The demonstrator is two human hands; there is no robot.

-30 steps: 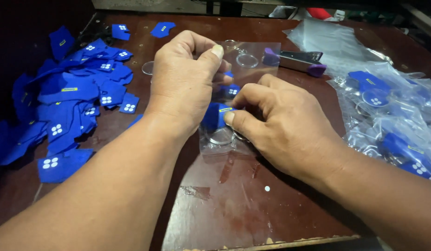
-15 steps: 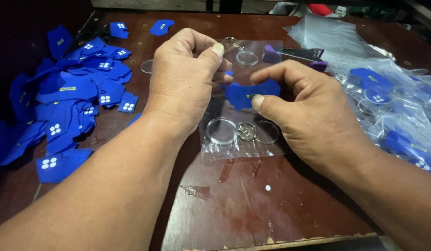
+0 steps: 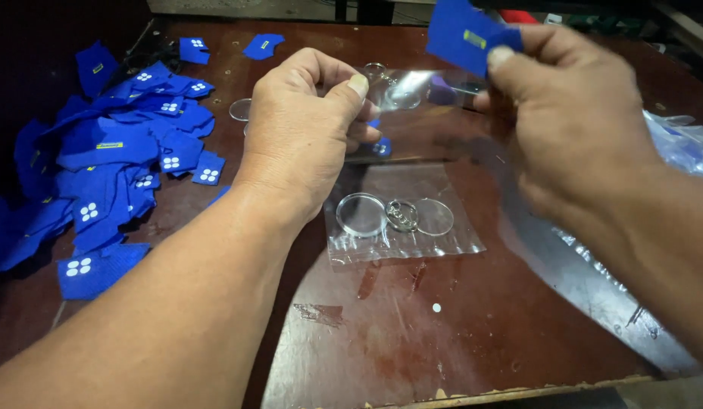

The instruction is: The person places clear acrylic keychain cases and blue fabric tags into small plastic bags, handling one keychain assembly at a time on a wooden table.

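Observation:
My left hand (image 3: 302, 129) pinches the top edge of a clear plastic bag (image 3: 401, 216) that hangs down onto the dark wooden table (image 3: 412, 348). Inside the bag lie two clear round discs and a metal key ring (image 3: 401, 215). My right hand (image 3: 571, 113) is raised at the upper right, fingers closed on a small blue cloth piece (image 3: 465, 34) with a yellow tag, held above and clear of the bag.
A large heap of blue cloth pieces (image 3: 109, 167) with white dot marks covers the table's left side. More clear bags with blue items (image 3: 685, 144) lie at the right edge. Loose clear discs (image 3: 240, 110) and a ring sit behind my left hand.
My right hand has drawn the blue cloth piece out of the bag and lifted it up and to the right. The left hand stays holding the bag's top.

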